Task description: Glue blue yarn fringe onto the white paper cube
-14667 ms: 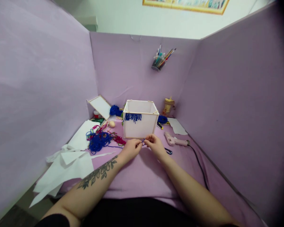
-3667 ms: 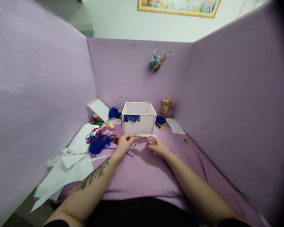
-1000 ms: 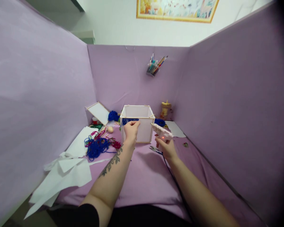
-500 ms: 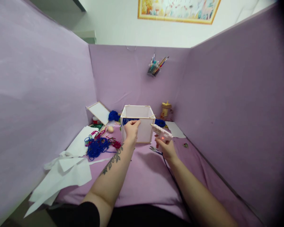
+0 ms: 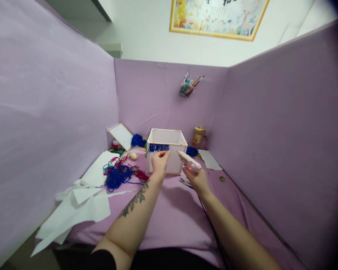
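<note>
A white box with thin wooden-looking edging (image 5: pixel 174 165) stands open-topped in front of me. Looped blue yarn (image 5: pixel 158 147) covers the upper left of its front face. My left hand (image 5: pixel 160 162) is closed in a pinch at the right end of these loops, on the blue yarn strand; the fingers hide most of the strand. My right hand (image 5: pixel 197 180) is wrapped around a pale pink hot glue gun (image 5: pixel 189 161) with a small red light. Its nozzle points left, close in front of the box face, apart from my left fingertips.
Scissors (image 5: pixel 186 182) lie below the glue gun, near its cord. At left are tangled blue yarn (image 5: pixel 118 176), red yarn (image 5: pixel 141 174), white sheets (image 5: pixel 87 206) and a framed panel (image 5: pixel 121 135). A brown cup (image 5: pixel 198 135) stands behind; a pen holder (image 5: pixel 186 89) hangs above.
The view has tilted up a little. The glue gun has come nearer my left hand, its nozzle further left. My left hand sits slightly lower against the box, showing more yarn loops.
</note>
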A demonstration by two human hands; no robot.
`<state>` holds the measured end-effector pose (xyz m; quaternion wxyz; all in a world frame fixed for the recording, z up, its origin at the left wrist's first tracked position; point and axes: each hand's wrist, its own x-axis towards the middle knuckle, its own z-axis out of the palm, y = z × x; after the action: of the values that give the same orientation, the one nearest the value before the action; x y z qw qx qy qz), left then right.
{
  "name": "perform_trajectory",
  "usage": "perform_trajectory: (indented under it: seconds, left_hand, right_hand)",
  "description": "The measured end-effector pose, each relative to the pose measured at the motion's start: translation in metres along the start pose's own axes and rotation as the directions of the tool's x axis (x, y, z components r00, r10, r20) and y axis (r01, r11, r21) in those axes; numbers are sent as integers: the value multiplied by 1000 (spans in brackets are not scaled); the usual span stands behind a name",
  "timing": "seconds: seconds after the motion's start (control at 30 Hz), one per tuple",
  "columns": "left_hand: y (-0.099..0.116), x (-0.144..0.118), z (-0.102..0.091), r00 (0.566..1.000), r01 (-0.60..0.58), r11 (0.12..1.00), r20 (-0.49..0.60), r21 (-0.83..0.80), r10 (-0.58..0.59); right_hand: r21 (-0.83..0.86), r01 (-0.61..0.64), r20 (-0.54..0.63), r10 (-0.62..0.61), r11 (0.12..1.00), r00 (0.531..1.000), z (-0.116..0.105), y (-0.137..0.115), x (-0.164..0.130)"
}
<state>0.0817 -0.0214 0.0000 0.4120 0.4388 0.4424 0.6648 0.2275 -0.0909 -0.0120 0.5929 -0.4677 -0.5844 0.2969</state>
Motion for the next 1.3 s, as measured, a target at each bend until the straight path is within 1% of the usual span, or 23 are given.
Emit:
perform_trajectory:
  seconds: [0.07,0.1,0.2,0.27,0.37,0.5,0.63,0.87,0.97,1.03,1.17,1.23,1.3]
  left_hand:
    - [-2,-1,1,1000,7,1000,8,7,-7]
    - [-2,-1,2,1000,-1,1000,13,22,1]
    - [0,-2,3,999,-21,998,27,64,19]
    - [1,-1,3,1000,-7,997,28,77,5]
    - [0,0,2,1000,5,995,24,99,-8]
    - [-2,2,2,1000,2,991,8,136,-3]
    - [-1,2,1,1000,-2,992,-1,130,2]
    - [-3,3,-1,1000,-6,990,18,140,3]
    - [-5,6,-2,1000,0,991,16,134,-2]
    - [-6,7,-2,1000,-1,993,12,119,-1]
    - [-9,0,0,1000,29,996,-1,83,-29]
    - [-9,-7,-1,997,73,992,-5,100,-73]
    - [-6,-11,-6,994,89,980,48,176,-99]
  right_hand:
    - [-107,77,-2,-78,991,997,3,-10,5]
    - [-163,92,-13,-96,982,995,5,-15,9]
    - [-270,62,-12,-68,961,998,11,-21,19]
    - [-307,51,-19,-60,950,998,14,-23,25]
    - [-347,56,-21,-67,936,998,16,-25,30]
    - [-385,39,-8,-46,922,999,16,-27,33]
    - [-375,38,-9,-44,926,999,16,-28,34]
    - [-362,35,-17,-44,932,999,20,-30,36]
    - [-331,18,-34,-31,943,999,18,-27,36]
    - [-277,-26,-39,16,961,999,15,-23,36]
    - [-39,-142,-72,139,989,988,5,-18,32]
    - [69,-136,-126,144,988,982,-1,-17,28]
    - [142,-83,-185,109,986,977,-8,-13,23]
